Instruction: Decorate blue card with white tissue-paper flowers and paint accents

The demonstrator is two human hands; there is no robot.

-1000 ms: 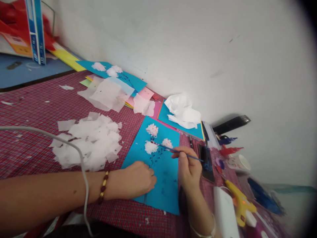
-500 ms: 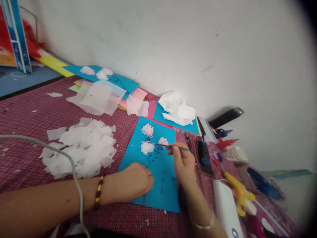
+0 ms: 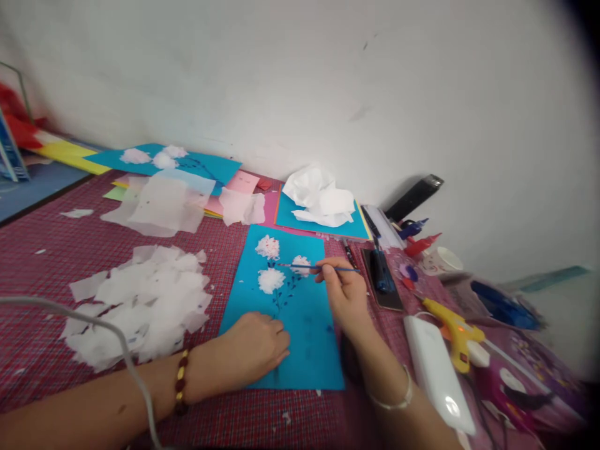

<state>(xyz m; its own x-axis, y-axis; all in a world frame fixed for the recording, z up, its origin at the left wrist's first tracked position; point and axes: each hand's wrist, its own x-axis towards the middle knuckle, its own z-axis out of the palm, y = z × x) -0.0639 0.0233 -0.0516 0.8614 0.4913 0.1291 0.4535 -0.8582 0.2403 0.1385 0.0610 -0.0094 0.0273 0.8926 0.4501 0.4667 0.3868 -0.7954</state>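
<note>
A blue sheet (image 3: 300, 337) lies on the red checked cloth, bearing several white paper flowers (image 3: 270, 281) and dark painted stems and leaves. In my right hand (image 3: 344, 290) is a thin blue paintbrush (image 3: 300, 267), pinched near its back end. The brush points left, its tip over the sheet between the upper and lower flowers. My left hand (image 3: 257, 347) rests on the lower left of the sheet, fingers curled and pressed together; whether anything is under them is hidden. A pile of white paper scraps (image 3: 145, 303) lies to its left.
Another blue sheet with flowers (image 3: 210, 164) and translucent papers (image 3: 162, 203) lie at the back. Crumpled white paper (image 3: 323, 203) sits on more sheets. On the right are a phone (image 3: 382, 278), yellow glue gun (image 3: 452, 331), white device (image 3: 438, 369) and paper cup (image 3: 442, 261). A grey cable (image 3: 105, 325) crosses the left.
The view has shifted, so the sheets at the back appear further left. The brush tip has moved slightly up the sheet, away from the lower flower. My left hand stays on the sheet.
</note>
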